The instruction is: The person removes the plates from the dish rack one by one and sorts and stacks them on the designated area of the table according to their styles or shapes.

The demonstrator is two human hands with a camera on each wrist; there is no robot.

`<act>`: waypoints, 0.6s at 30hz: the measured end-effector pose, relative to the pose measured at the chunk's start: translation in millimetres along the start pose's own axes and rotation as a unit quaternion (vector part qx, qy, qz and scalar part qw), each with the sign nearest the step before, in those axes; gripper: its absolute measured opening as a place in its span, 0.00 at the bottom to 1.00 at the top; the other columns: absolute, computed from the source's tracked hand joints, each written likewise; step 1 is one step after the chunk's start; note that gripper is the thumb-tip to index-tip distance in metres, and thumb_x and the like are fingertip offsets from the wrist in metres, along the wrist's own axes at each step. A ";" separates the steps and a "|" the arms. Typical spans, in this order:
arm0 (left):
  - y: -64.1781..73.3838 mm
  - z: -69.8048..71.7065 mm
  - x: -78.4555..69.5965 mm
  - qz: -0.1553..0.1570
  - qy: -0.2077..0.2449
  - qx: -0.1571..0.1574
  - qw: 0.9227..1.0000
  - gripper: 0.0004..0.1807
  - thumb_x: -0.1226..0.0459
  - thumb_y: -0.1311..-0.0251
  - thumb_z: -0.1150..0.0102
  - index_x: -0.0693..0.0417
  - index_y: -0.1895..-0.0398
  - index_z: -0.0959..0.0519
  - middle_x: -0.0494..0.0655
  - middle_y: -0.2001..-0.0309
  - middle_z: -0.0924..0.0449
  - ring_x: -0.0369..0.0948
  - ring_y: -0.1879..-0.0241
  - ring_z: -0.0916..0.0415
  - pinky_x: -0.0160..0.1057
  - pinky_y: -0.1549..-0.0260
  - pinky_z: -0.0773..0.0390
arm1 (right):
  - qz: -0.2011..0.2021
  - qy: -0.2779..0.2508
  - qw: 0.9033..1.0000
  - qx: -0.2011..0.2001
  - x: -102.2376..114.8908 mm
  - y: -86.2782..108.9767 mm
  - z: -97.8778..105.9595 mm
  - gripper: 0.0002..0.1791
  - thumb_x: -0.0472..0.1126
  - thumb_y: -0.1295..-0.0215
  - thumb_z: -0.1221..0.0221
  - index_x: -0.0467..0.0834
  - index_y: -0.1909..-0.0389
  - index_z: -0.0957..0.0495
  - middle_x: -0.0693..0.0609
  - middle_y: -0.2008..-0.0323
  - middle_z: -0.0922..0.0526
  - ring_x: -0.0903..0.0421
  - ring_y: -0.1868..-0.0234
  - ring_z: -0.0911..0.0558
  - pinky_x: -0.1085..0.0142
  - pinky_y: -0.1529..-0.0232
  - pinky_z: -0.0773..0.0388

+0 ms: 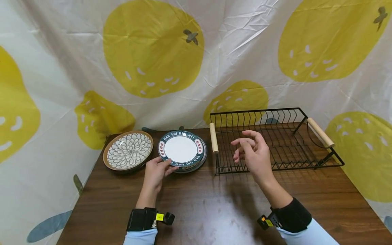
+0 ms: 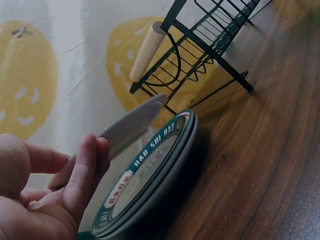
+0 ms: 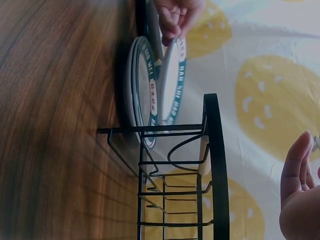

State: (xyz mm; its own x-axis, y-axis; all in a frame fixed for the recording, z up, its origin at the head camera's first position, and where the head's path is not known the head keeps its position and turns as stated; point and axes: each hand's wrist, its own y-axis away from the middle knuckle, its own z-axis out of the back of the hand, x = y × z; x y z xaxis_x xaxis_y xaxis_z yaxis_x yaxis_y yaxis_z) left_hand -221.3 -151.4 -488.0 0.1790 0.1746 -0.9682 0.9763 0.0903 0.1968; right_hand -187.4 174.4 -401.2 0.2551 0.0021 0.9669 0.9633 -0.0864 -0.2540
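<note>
My left hand (image 1: 156, 173) pinches the near-left rim of a white plate (image 1: 180, 149) with a dark green lettered border. In the left wrist view this plate (image 2: 132, 120) is tilted and raised above a stack of matching plates (image 2: 172, 167), with a gap between them. The right wrist view also shows the held plate (image 3: 172, 80) apart from the stack. Over the front left of a black wire dish rack (image 1: 254, 110) hovers my right hand (image 1: 255, 154), its fingers loosely bent and holding nothing.
Left of the green-rimmed plates lies a brown-rimmed plate (image 1: 130, 149) with a petal pattern, on top of something dark. The rack has pale wooden handles (image 1: 213, 137) at both ends. Behind the wooden table (image 1: 190, 211) hangs a fruit-print cloth (image 1: 214, 51).
</note>
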 end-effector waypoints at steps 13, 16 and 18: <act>-7.3 3.0 6.0 0.063 -0.058 -0.010 0.996 0.23 0.67 0.21 0.44 0.79 0.35 0.29 0.54 0.66 0.12 0.37 0.70 0.10 0.32 0.62 0.09 | 0.003 0.018 1.000 0.008 -4.3 1.7 -0.2 0.11 0.40 0.16 0.49 0.45 0.39 0.29 0.42 0.55 0.10 0.56 0.77 0.15 0.60 0.74 0.12; -9.8 5.8 5.5 0.060 -0.139 -0.020 0.988 0.19 0.62 0.23 0.39 0.76 0.47 0.21 0.51 0.74 0.12 0.37 0.76 0.11 0.35 0.67 0.09 | 0.003 0.020 1.000 0.008 -4.4 2.2 0.3 0.11 0.40 0.16 0.49 0.45 0.39 0.29 0.39 0.54 0.11 0.56 0.76 0.15 0.56 0.73 0.11; -11.5 7.8 4.5 0.053 -0.209 -0.023 0.976 0.20 0.58 0.25 0.35 0.73 0.56 0.17 0.48 0.79 0.13 0.37 0.81 0.14 0.36 0.73 0.10 | -0.001 0.021 1.000 0.011 -3.6 2.7 0.3 0.11 0.40 0.16 0.49 0.43 0.40 0.29 0.44 0.56 0.10 0.56 0.76 0.15 0.56 0.73 0.11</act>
State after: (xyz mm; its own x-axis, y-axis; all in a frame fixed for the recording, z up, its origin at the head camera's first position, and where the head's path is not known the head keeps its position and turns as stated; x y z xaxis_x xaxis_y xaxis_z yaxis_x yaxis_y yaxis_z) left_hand -230.8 -159.3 -495.9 0.3219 -0.2299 -0.9184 0.9449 0.1388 0.2964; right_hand -185.7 174.5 -405.4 0.2499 -0.0390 0.9675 0.9655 -0.0649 -0.2520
